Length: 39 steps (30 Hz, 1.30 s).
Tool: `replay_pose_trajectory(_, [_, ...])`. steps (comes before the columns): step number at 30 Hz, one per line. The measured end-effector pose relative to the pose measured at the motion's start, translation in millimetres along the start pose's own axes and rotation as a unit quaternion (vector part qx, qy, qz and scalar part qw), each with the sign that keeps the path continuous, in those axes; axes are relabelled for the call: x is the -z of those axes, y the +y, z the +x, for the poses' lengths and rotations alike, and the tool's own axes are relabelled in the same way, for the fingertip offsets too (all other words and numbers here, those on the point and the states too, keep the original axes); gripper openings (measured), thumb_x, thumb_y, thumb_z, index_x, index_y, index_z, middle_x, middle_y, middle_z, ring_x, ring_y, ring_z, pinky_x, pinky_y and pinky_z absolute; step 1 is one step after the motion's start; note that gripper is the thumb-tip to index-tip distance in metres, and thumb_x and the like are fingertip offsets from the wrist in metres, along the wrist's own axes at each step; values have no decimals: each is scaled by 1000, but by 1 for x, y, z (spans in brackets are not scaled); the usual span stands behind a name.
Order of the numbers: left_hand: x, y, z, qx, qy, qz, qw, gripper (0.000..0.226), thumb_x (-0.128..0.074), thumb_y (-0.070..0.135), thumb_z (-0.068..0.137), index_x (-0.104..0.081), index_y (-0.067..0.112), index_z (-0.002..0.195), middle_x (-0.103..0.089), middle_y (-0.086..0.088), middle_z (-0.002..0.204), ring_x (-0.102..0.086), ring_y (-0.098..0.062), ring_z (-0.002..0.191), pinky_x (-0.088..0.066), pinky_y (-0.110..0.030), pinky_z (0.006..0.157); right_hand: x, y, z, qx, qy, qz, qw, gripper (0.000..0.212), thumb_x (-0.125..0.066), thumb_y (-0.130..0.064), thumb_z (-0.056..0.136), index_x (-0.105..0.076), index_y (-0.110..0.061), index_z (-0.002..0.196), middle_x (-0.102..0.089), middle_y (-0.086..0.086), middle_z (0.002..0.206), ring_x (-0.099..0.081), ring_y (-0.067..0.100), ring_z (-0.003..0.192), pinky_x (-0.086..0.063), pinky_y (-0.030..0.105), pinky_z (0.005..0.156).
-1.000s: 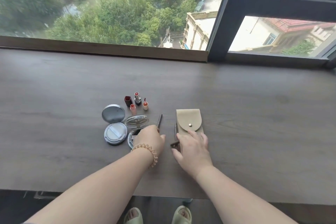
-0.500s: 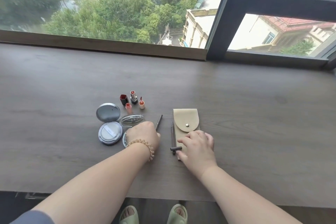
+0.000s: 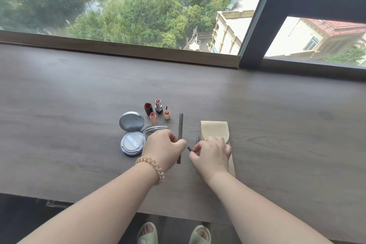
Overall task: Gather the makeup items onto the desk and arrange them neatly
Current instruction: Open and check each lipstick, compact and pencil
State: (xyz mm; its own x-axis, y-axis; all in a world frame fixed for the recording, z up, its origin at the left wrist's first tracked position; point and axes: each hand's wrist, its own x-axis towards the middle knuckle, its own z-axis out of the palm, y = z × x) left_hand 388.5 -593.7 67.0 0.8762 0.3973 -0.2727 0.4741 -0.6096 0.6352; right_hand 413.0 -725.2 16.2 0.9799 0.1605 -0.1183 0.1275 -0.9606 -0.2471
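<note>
I had both hands down at the near middle of the bench (image 3: 277,117). My left hand (image 3: 163,147) was curled shut with its fingertips against the long grey pencil (image 3: 180,134), which lay flat and pointed away from me; I judged it a pinch on the barrel, though the thumb side was hidden. My right hand (image 3: 212,152) had closed its fingers (image 3: 195,147) on a short dark cap (image 3: 189,149), and a second thin liner (image 3: 198,140) lay just beside the beige pouch (image 3: 214,130) under that hand.

To the left sat the open cushion compact (image 3: 131,132), a clear jar (image 3: 155,129) touching it, and behind them the lipstick (image 3: 158,106) standing upright among three small tubes (one a dark red cap, I thought).

The pencils looked light, stiff and smooth, so they would roll; I'd have taken them mid-barrel, not at the tip. The pouch looked soft and would fold if lifted by one edge. The compact's hinged lid seemed the fragile part, so hold its base.
</note>
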Motion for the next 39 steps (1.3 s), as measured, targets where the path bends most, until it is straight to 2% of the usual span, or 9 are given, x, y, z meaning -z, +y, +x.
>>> replay_pose_trajectory(7, [16, -4, -3, 33, -22, -90, 995, 16, -61, 22, 71, -66, 12, 59, -69, -5, 63, -58, -18, 61, -49, -30, 63, -3, -14, 5, 14, -24, -115, 993, 31, -50, -46, 80, -65, -25, 96, -56, -1, 106, -39, 24, 110, -27, 39, 87])
replay_pose_trajectory(10, [22, -2, -5, 92, -57, -255, 961, 24, -64, 13, 75, -65, 14, 50, -66, -4, 54, -57, -19, 55, -45, -25, 55, 4, -12, 3, 45, 100, 15, 994, 25, -64, -42, 70, -61, -26, 89, -59, -3, 92, -50, 26, 100, -23, 35, 79])
replay_pose_trajectory(13, [30, 13, -10, 127, -111, -403, 900, 11, -59, 9, 86, -62, 7, 77, -66, -10, 66, -62, -7, 46, -39, -12, 39, 18, -8, -5, 163, 176, 191, 952, 44, -67, -32, 65, -57, -30, 107, -63, -6, 91, -56, 21, 94, -30, 34, 80])
replay_pose_trajectory(19, [31, 23, -9, 131, -216, -402, 880, 14, -63, 32, 77, -71, 21, 79, -67, 3, 71, -61, -11, 71, -27, -27, 54, 60, -7, -13, 305, 235, 266, 884, 22, -64, -19, 84, -70, -17, 104, -66, -2, 79, -59, 16, 76, -47, 30, 72])
replay_pose_trajectory(21, [35, 24, -6, 146, -228, -424, 865, 17, -61, 36, 81, -68, 21, 79, -65, 4, 66, -58, -10, 67, -28, -26, 53, 75, -8, -15, 228, 183, 383, 876, 13, -69, -19, 82, -72, -23, 94, -69, -5, 79, -63, 12, 76, -49, 24, 73])
replay_pose_trajectory(24, [45, 23, 4, 127, -146, -421, 886, 21, -61, 42, 85, -60, 22, 88, -64, 2, 75, -57, -15, 74, -37, -31, 65, 97, -10, -12, 76, 78, 599, 793, 8, -68, -10, 83, -69, -18, 83, -67, -9, 65, -62, 6, 65, -50, 18, 67])
replay_pose_trajectory(28, [59, 26, 9, -92, -107, -306, 941, 14, -64, 26, 87, -66, 13, 82, -64, -4, 70, -54, -17, 67, -45, -34, 71, 117, -10, -3, -5, 89, 676, 731, 12, -64, -21, 83, -66, -10, 79, -60, -4, 56, -54, 8, 55, -46, 21, 59])
replay_pose_trajectory(34, [69, 43, 9, -205, -141, -160, 955, 23, -66, 33, 85, -68, 14, 72, -55, 0, 60, -45, -12, 56, -39, -28, 57, 122, -26, 4, -130, 12, 799, 587, 32, -53, -39, 92, -64, -13, 78, -48, -5, 49, -44, 7, 47, -36, 22, 51])
replay_pose_trajectory(39, [64, 41, -1, -252, -163, -14, 954, 41, -52, 37, 93, -43, 18, 57, -34, 7, 50, -32, -10, 47, -28, -28, 50, 108, -41, 12, -214, -5, 728, 651, 36, -51, -38, 95, -54, -12, 71, -36, -6, 38, -30, 7, 34, -22, 23, 43])
